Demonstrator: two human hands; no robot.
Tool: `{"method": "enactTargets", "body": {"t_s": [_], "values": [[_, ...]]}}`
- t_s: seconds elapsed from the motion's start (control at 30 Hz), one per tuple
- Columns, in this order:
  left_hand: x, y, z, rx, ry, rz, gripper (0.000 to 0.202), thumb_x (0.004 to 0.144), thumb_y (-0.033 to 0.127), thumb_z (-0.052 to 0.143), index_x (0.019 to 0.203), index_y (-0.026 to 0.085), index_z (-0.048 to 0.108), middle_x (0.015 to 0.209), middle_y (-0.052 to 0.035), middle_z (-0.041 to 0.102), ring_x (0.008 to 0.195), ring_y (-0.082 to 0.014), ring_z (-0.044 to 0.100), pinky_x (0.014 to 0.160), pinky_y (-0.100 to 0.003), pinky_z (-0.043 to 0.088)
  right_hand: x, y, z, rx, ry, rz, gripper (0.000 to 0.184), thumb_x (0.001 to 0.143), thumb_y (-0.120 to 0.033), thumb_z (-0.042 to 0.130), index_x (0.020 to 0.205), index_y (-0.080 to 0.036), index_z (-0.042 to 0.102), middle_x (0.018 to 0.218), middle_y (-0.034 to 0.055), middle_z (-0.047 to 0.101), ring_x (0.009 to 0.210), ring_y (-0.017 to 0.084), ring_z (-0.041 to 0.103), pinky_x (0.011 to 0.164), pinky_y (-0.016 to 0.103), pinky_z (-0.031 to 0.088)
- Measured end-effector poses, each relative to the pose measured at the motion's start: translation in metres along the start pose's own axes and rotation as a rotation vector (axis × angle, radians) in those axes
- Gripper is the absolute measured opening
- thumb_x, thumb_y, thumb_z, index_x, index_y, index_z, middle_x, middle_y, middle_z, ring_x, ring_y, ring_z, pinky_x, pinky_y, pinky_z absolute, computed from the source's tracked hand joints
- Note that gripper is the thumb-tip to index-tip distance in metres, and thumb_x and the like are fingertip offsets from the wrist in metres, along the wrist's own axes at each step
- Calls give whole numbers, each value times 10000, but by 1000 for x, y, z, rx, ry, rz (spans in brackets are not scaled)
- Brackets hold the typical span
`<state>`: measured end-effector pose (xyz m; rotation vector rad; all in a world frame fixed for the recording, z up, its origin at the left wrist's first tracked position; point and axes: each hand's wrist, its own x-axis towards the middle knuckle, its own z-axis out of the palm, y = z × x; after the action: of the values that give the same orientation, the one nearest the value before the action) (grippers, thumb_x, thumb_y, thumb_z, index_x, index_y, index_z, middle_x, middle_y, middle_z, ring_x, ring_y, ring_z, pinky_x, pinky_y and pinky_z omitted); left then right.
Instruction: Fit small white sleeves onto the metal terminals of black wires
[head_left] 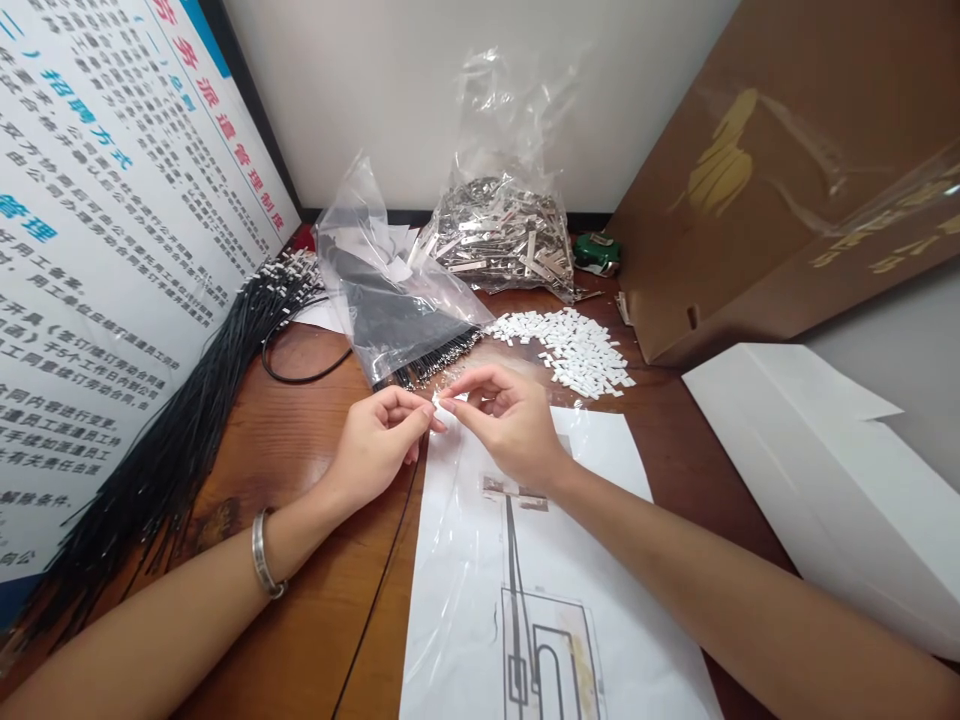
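Above the top edge of a printed sheet, my two hands meet fingertip to fingertip. My left hand is closed in a pinch on a thin black cord, which hangs from the fingers and runs down toward the near edge. In the fingertips of my right hand is a small white plastic piece, mostly covered by the fingers, right at the cord's end. Whether the piece is on the cord cannot be made out. Beyond my right hand lies a spread pile of similar white pieces.
Behind the hands, a clear bag holds black cords with metal tips. A bag of metal strips stands by the wall. Finished-looking black cords with white ends lie left, beside a printed board. A brown box and white carton stand right.
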<state>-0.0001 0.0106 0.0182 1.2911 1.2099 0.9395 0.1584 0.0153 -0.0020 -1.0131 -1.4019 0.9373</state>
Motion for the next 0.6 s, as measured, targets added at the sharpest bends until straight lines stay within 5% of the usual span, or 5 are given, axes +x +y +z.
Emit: {"method": "enactTargets", "body": {"t_s": [0.6], "values": [[0, 1, 0, -3, -8, 14, 240, 763, 367, 663, 752, 135, 600, 688, -29, 696, 424, -55, 458, 428, -198, 376, -3, 1, -1, -182, 5, -215, 40, 792, -153, 657, 785, -186, 635, 732, -4, 666, 475, 67, 467, 453, 243, 407]]}}
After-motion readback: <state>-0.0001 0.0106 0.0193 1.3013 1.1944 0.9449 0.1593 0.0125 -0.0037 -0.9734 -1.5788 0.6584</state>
